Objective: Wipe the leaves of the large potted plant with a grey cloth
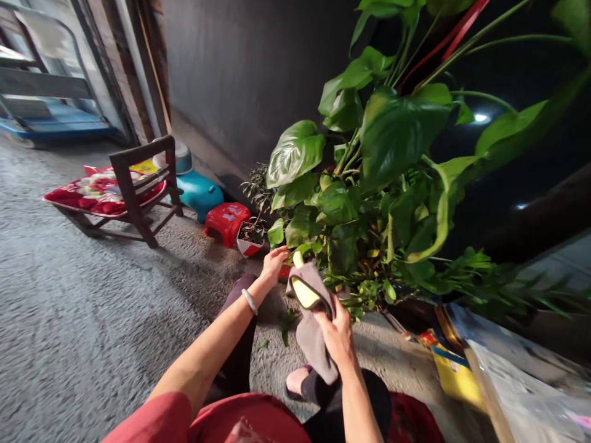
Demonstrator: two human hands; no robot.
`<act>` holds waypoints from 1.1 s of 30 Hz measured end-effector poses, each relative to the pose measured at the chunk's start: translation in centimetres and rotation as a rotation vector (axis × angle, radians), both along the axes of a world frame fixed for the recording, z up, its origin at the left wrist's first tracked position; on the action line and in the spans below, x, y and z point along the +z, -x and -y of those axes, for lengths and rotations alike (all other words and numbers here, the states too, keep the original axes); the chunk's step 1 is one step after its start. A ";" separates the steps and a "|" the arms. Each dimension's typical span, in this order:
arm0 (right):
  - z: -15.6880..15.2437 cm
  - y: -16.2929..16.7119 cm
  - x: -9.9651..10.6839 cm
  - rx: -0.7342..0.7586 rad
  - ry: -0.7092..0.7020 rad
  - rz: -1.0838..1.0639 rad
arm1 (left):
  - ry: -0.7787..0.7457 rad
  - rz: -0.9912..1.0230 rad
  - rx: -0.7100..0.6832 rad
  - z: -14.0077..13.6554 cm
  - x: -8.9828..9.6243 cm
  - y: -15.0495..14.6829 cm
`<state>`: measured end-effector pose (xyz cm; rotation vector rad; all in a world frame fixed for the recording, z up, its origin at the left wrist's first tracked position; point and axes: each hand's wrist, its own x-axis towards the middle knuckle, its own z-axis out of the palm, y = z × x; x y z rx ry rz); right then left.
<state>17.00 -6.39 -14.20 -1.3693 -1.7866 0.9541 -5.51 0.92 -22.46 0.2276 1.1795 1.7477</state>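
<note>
My right hand (339,335) is closed around a grey cloth (314,341), which hangs down below the fingers. A yellow-green patch with a dark edge shows on the cloth's upper part, and a pale yellow-green tip sticks out above it; what these are I cannot tell. At the lower left of the leafy potted plant (339,206), my left hand (273,266) has its fingers pinched together at the foliage. Whatever lies between those fingertips is too small to make out. Broad glossy green leaves rise above both hands.
Left of the plant stand a small potted shrub (252,231), a red plastic stool (227,221), a teal plastic object (198,192) and a wooden chair (145,194) with a floral cushion (101,191). A blue trolley (60,117) is farther back. Boards and a yellow packet (459,381) lie at right.
</note>
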 end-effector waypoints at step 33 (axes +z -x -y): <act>-6.2 5.9 2.7 -0.393 -0.179 0.074 | -0.152 0.320 -0.531 -7.1 -7.9 1.3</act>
